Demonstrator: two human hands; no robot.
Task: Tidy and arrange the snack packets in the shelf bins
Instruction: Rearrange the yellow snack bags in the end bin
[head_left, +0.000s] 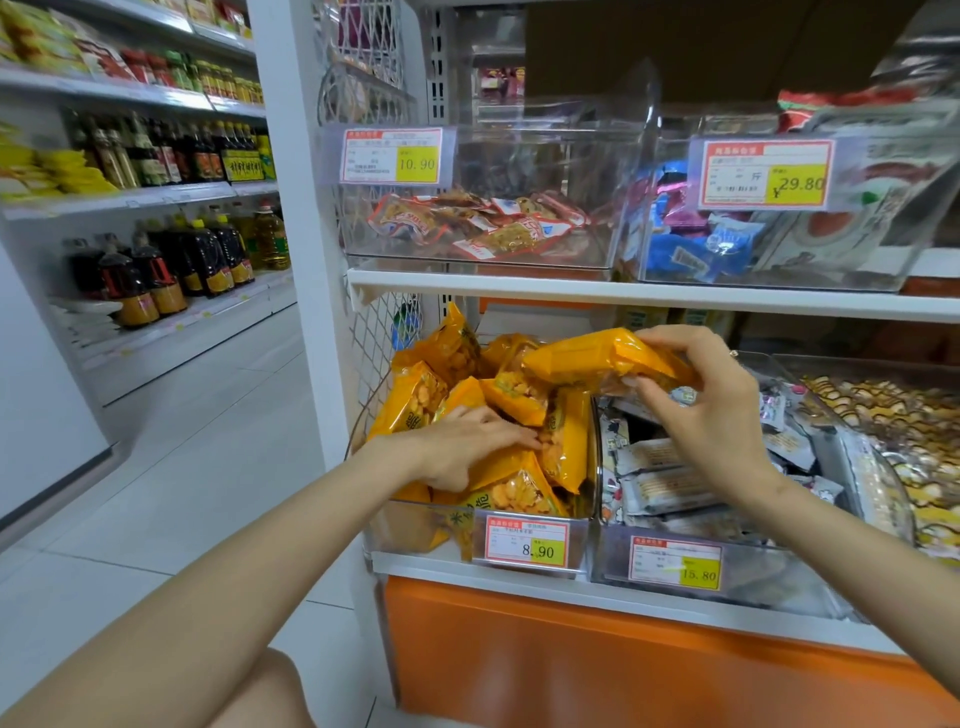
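While the price tag on the near-left clear bin reads 8.90 and its right neighbour's tag 15.80, the left hand lies palm-down, fingers spread, on orange packets inside, holding nothing. Above the bins' divide, the right hand has its grip pinched around one orange packet.

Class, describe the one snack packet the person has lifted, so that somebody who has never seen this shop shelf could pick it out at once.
Start at the lower shelf's leftmost clear bin, the one tagged 8.90 and heaped with yellow-orange packets. Just above its right edge, the right hand holds one yellow-orange packet. Unlike its neighbours lying in the heap under the left hand, it is raised above the bin, lying sideways.
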